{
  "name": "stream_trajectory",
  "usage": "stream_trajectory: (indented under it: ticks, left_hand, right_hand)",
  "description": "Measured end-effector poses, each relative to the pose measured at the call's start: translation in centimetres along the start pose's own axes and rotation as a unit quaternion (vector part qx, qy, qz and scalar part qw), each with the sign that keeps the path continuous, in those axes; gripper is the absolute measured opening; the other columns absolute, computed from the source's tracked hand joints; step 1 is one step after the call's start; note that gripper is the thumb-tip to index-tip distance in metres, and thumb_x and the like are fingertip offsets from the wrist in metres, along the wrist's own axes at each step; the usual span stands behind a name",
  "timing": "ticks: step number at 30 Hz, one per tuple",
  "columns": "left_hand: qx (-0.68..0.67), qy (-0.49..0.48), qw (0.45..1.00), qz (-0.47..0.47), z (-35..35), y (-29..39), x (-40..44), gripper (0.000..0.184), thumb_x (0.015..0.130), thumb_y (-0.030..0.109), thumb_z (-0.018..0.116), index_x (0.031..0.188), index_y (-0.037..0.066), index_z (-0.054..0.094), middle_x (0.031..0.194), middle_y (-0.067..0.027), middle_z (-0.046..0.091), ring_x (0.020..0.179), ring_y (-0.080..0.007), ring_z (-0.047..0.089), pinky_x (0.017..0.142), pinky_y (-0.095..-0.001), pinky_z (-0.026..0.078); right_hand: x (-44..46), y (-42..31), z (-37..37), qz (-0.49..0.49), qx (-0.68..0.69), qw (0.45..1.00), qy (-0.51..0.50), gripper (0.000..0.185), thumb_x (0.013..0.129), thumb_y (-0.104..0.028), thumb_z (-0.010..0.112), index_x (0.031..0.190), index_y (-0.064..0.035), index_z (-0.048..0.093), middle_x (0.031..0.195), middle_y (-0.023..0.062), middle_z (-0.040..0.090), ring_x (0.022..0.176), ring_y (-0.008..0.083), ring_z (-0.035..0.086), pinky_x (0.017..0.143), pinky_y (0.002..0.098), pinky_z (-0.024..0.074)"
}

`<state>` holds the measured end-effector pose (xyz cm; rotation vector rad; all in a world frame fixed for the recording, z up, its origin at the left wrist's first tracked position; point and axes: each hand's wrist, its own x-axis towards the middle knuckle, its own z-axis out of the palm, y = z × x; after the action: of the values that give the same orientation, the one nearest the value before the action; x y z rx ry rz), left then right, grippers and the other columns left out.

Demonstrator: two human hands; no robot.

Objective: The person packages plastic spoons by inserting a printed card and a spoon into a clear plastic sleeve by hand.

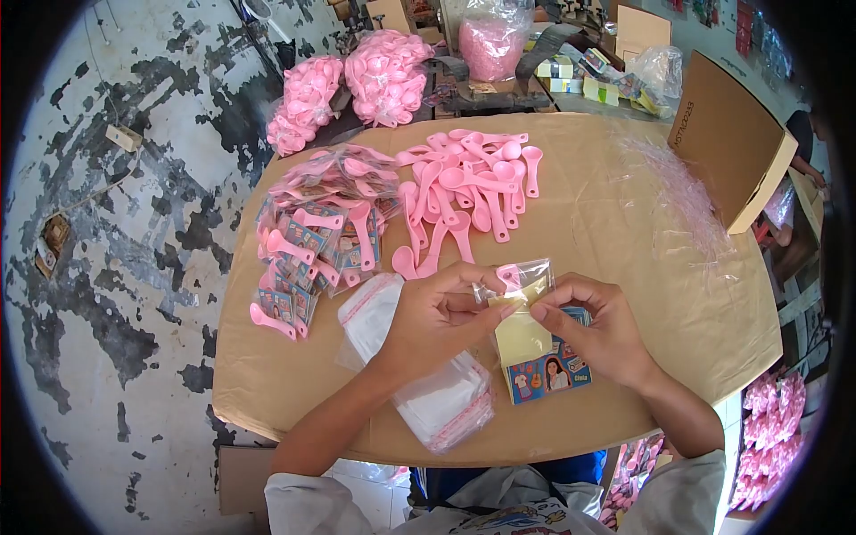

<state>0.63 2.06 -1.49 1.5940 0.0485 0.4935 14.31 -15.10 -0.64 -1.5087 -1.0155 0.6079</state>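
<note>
Between my two hands is a small clear bag (538, 270) with a pink spoon (509, 276) and a pale yellow card (522, 337) at it. My left hand (446, 308) pinches the bag's left side, and my right hand (593, 323) pinches its right side. Below them lies a stack of blue printed cards (557, 370). Stacks of empty clear bags (441, 401) rest beside my left forearm. Loose pink spoons (473, 183) are piled beyond my hands, and packed spoons with cards (321, 232) form a heap to the left.
Brown paper covers the table (624, 205). Full bags of pink spoons (388, 76) stand at the back left, near a bag of pink material (493, 45). A cardboard box (731, 143) and clear plastic strips (682, 201) are at the right. Another person's arm (807, 169) shows at far right.
</note>
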Motion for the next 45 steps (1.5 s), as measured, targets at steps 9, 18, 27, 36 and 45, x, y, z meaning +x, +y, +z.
stream_trajectory:
  ticks: [9,18,27,36,45]
  left_hand:
    - [-0.027,-0.013,0.998,-0.047,0.2,0.4,-0.1,0.030,0.083,-0.003,0.069,0.110,0.002,0.056,0.107,-0.0086,0.064,0.094,-0.0163,0.066,0.081,-0.0252,0.055]
    - [0.059,-0.036,0.998,0.009,0.5,2.2,-0.6,0.039,0.081,-0.003,0.071,0.116,0.002,0.055,0.109,-0.0092,0.065,0.092,-0.0172,0.067,0.081,-0.0279,0.055]
    - [0.184,0.125,0.955,0.194,-4.9,6.1,-7.6,0.074,0.083,0.002,0.068,0.144,0.000,0.026,0.119,-0.0139,0.060,0.114,-0.0205,0.057,0.087,-0.0285,0.050]
    - [0.106,0.332,0.935,0.065,-6.0,4.0,-13.7,0.016,0.090,0.003,0.061,0.103,-0.004,0.067,0.096,-0.0037,0.067,0.089,-0.0080,0.059,0.078,-0.0248,0.048]
    - [0.574,0.252,0.779,0.009,-12.7,2.1,-15.7,0.031,0.081,0.001,0.066,0.111,0.005,0.068,0.125,-0.0163,0.061,0.127,-0.0343,0.048,0.107,-0.0469,0.034]
  right_hand:
    - [0.3,0.6,-0.4,-0.011,-0.018,1.000,0.003,0.013,0.086,-0.010,0.070,0.089,0.0003,0.062,0.090,0.0061,0.066,0.084,0.0093,0.061,0.076,0.0259,0.0488]
    - [1.3,-1.3,-0.7,-0.008,0.064,0.998,-0.010,0.030,0.089,-0.005,0.064,0.117,-0.0037,0.051,0.088,0.0056,0.068,0.085,0.0077,0.060,0.076,0.0249,0.0476]
    - [2.0,-2.6,2.4,-0.162,0.038,0.983,-0.070,0.026,0.089,0.001,0.061,0.113,-0.0046,0.055,0.094,0.0049,0.068,0.088,0.0108,0.063,0.074,0.0263,0.0507]
    - [3.9,-4.6,6.9,-0.112,-0.051,0.981,-0.151,0.031,0.090,-0.018,0.064,0.115,-0.0031,0.055,0.083,0.0127,0.069,0.076,0.0210,0.067,0.068,0.0328,0.0508]
    - [4.2,-2.4,6.3,-0.040,-0.325,0.916,-0.232,0.035,0.083,-0.035,0.066,0.093,-0.0021,0.069,0.083,0.0155,0.069,0.076,0.0301,0.067,0.072,0.0405,0.0510]
